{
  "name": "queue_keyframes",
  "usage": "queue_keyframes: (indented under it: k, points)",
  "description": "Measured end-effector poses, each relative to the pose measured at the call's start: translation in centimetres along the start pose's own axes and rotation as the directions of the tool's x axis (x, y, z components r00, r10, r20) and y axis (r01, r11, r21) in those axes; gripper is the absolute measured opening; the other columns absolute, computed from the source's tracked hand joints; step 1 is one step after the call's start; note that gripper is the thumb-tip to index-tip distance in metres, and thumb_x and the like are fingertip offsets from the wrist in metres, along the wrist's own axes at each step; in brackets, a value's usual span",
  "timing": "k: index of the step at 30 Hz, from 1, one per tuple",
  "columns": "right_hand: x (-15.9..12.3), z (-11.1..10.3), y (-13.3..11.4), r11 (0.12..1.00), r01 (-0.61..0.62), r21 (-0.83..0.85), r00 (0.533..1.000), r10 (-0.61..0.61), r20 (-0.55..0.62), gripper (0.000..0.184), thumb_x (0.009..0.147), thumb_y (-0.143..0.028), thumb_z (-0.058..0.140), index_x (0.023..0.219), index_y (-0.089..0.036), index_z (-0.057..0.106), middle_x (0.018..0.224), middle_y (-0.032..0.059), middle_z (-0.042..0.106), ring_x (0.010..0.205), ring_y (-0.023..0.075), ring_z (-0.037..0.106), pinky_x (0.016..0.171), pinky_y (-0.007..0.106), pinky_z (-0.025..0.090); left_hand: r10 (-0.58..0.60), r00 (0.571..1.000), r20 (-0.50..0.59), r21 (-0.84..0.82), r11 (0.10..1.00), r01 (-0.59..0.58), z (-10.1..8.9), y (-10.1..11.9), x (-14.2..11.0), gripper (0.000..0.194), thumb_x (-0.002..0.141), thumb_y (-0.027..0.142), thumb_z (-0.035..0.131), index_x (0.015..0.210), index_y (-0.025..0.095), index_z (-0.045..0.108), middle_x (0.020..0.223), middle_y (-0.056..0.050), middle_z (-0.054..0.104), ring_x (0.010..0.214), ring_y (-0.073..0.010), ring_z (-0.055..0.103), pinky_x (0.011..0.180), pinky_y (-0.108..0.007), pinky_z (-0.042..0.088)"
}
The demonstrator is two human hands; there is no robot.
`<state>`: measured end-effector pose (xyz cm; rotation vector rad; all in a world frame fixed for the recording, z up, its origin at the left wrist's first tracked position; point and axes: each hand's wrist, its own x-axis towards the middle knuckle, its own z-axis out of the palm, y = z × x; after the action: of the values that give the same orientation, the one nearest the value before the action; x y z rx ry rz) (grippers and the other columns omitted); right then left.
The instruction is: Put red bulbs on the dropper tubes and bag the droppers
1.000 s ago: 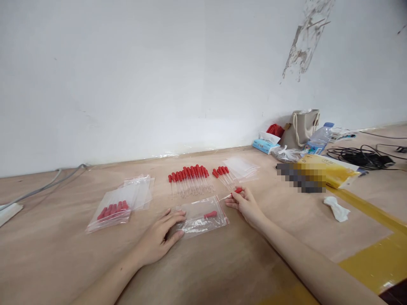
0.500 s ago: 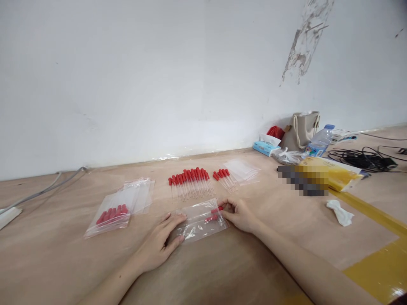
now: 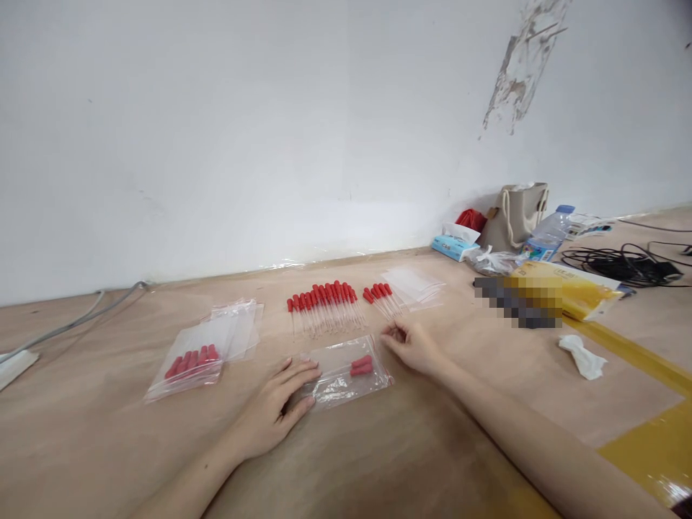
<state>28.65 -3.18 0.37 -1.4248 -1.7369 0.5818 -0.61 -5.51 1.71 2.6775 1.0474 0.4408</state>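
Note:
A clear zip bag (image 3: pixel 335 376) lies flat on the table, holding two droppers with red bulbs (image 3: pixel 361 365) near its right end. My left hand (image 3: pixel 278 400) is spread and rests its fingertips on the bag's left end. Just off the bag's right edge hovers my right hand (image 3: pixel 408 346), fingers loosely curled and slightly apart, nothing visible in them. Beyond the bag is a row of red-bulbed droppers (image 3: pixel 324 299). A smaller group of several droppers (image 3: pixel 381 294) lies to its right, close to my right hand.
Filled zip bags (image 3: pixel 189 360) and flat bags (image 3: pixel 238 324) lie at left, more flat bags (image 3: pixel 416 285) at back right. A tissue pack (image 3: pixel 454 245), handbag (image 3: pixel 513 216), water bottle (image 3: pixel 548 234), yellow packet (image 3: pixel 573 288), black cables (image 3: pixel 627 267) and crumpled tissue (image 3: pixel 584 357) occupy the right.
My right hand has let go of a dropper at the bag's mouth and drawn back slightly up and right. Both droppers now sit inside, side by side. My left hand stays put.

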Motion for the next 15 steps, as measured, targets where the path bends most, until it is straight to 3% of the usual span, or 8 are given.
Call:
queue_keyframes:
  k: [5,11,15]
  points:
    - [4.8,-0.2,-0.2,0.898,-0.088,-0.432,0.994,0.052,-0.094,0.017,0.076,-0.019,0.048,0.084,-0.019,0.062,0.089,0.0023,0.064,0.081,0.0121,0.057,0.074,0.021,0.04,0.011,1.0,0.005,-0.004,1.0,-0.011,0.0,-0.2,0.0,0.037,0.087,0.032,0.04,0.124,0.028,0.043,0.129,-0.001,0.046,0.12,-0.018,0.039,0.105,-0.045,0.023]
    - [8.0,2.0,-0.9,0.801,-0.298,-0.52,0.955,0.241,-0.176,0.02,0.076,-0.021,0.048,0.084,-0.012,0.063,0.09,0.0162,0.063,0.089,0.0277,0.058,0.072,0.036,0.042,0.011,1.0,0.004,-0.009,1.0,-0.011,0.0,-0.1,-0.1,0.037,0.088,0.032,0.039,0.125,0.027,0.041,0.129,-0.002,0.046,0.12,-0.0181,0.039,0.105,-0.046,0.023]
    - [8.9,3.3,-1.4,0.783,-0.331,-0.527,0.943,0.294,-0.155,0.02,0.078,-0.016,0.045,0.086,-0.009,0.062,0.089,0.019,0.062,0.089,0.0286,0.059,0.073,0.037,0.042,0.025,1.0,-0.015,-0.02,0.999,-0.025,0.0,0.0,-0.1,0.037,0.088,0.031,0.04,0.124,0.027,0.042,0.128,-0.003,0.047,0.118,-0.0189,0.042,0.104,-0.046,0.024]
